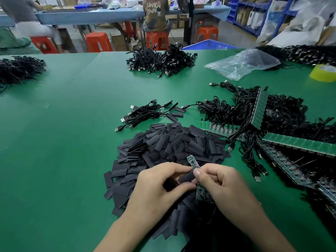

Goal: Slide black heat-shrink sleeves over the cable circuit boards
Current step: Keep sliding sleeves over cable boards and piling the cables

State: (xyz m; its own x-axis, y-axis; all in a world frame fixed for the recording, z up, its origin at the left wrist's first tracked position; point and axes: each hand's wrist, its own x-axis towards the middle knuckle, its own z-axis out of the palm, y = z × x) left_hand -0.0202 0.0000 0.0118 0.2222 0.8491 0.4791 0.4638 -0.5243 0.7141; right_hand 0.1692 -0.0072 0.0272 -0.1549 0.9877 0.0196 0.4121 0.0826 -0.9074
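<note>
My left hand (158, 186) grips a black heat-shrink sleeve (187, 177) between thumb and fingers. My right hand (223, 184) pinches a narrow green circuit board (191, 160) whose far end sticks out above the sleeve. Its lower part (201, 192) shows under my right fingers. Both hands meet just above a big heap of flat black sleeves (163, 148) on the green table (63, 142). A few cables with sleeves on them (151, 113) lie beyond the heap.
Panels of green boards with tangled black USB cables (254, 113) fill the right side. More cable piles (161, 60) sit at the back and far left (20, 70). A clear plastic bag (241, 64) and yellow tape roll (323, 72) lie back right. People sit on orange stools behind.
</note>
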